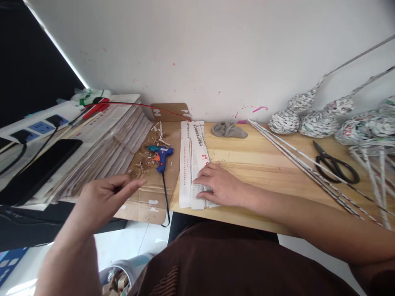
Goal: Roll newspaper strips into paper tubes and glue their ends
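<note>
My right hand (220, 185) rests on a stack of newspaper strips (185, 164) near the table's front edge. Its thumb and fingers are apart, with the fingertips touching the upper strips. My left hand (105, 199) hovers by the newspaper pile, its fingers curled in and its thumb pointing right; nothing shows in it. Between the two hands a blue glue gun (162, 158) lies on a stained sheet of cardboard (145, 201), its black cord hanging over the front edge. Past the strips lies a small grey fabric piece (228, 130), slipper-like in shape.
At left, a tall newspaper pile (108, 144) carries a black phone (40, 170), a power strip (40, 125) and a red-handled tool (96, 109). To the right are long rolled-paper sticks (296, 164), black scissors (335, 164) and woven paper shapes (284, 119). A bin (128, 267) stands below.
</note>
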`<move>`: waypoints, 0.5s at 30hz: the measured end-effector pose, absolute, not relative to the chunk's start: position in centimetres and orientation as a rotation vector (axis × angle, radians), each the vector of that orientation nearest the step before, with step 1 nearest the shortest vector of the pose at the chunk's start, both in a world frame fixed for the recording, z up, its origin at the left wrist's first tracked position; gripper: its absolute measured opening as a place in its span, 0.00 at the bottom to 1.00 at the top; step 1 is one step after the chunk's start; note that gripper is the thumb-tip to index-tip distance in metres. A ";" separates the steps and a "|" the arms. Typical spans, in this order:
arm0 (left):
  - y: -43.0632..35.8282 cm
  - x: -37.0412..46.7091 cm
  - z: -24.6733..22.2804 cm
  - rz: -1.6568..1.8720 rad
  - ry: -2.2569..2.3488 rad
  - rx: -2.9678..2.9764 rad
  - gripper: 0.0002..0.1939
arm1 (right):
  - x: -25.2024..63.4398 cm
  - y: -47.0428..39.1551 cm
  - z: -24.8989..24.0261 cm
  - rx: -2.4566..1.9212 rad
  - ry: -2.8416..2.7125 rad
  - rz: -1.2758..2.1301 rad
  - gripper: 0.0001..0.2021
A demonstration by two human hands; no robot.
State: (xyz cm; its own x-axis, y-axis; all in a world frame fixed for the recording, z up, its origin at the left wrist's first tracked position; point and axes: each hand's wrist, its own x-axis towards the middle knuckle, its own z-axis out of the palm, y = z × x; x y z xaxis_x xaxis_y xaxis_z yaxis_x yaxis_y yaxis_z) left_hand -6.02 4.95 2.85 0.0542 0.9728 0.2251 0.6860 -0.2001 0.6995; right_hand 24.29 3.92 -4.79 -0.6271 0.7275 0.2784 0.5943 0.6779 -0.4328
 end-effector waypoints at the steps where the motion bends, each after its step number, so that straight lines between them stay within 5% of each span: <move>1: 4.9 -7.0 3.1 0.731 1.711 2.077 0.10 | 24.3 3.7 -4.9 -1.012 -2.462 0.434 0.22; 4: 4.5 -8.5 2.9 0.487 1.846 2.341 0.23 | 25.1 3.0 -4.9 -0.980 -2.467 0.490 0.31; 7: 3.7 -6.7 1.6 0.525 1.628 2.282 0.14 | 26.8 2.0 -4.7 -1.042 -2.476 0.515 0.39; 15: 2.7 2.5 -2.4 0.611 0.953 2.300 0.21 | 27.8 0.9 -5.3 -1.197 -2.342 0.542 0.34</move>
State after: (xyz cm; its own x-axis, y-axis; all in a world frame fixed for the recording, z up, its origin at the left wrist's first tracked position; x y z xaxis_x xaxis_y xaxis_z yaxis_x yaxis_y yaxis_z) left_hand 2.48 2.72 -2.35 0.6417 0.7429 0.1903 0.4825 -0.5840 0.6528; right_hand 27.79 0.87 -5.34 -0.5208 0.8266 0.2133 0.6487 0.5456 -0.5305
